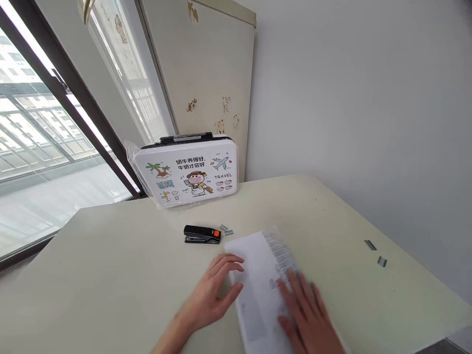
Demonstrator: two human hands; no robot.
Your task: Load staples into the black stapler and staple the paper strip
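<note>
Both hands open, flat: left hand at paper edge, right hand pressing paper; stapler just beyond on table.

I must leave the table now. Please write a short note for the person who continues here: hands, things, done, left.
Left hand: open, flat at the left edge of the paper sheets.
Right hand: open, flat on the sheets.
Black stapler: closed, on the table behind the sheets, untouched. Loose staple strips beside it; two more far right.
Done: sheets laid on the table.
Left: no staple visible in the sheets.
</note>
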